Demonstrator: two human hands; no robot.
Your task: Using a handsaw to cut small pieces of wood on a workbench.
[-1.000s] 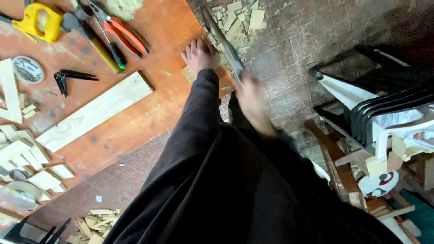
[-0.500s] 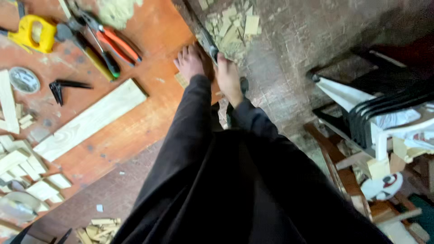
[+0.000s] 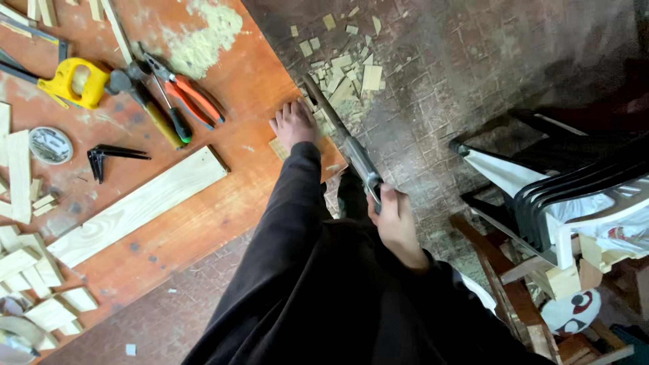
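The handsaw (image 3: 341,138) lies slantwise at the corner of the orange table (image 3: 223,223), its handle in the right hand (image 3: 392,220) and its blade running up and away over the table edge toward the scraps on the floor. Nearest the camera, the right hand is wrapped shut around the grey handle, fingers curled over it, below the table corner and above the dark-sleeved lap. A little farther on, the left hand (image 3: 294,125) rests flat, fingers spread and pointing away, pressing on a small wooden piece (image 3: 278,149) at the table edge, just beside the blade; how far the blade enters the wood cannot be told. To the left of that hand a long pale plank (image 3: 138,206) lies at a slant on the table, with small cut wood blocks (image 3: 34,284) gathered near the lower left edge. Beyond the plank sit a black folded tool (image 3: 108,157), a round tin lid (image 3: 49,144), red-handled pliers (image 3: 186,94), a hammer (image 3: 145,108) and a yellow tape measure (image 3: 71,82). Farther still a patch of sawdust (image 3: 203,40) spreads on the table top. Off the table, pale wood offcuts (image 3: 345,74) litter the dark brick floor (image 3: 433,74), and stacked plastic chairs (image 3: 561,196) stand at the right.
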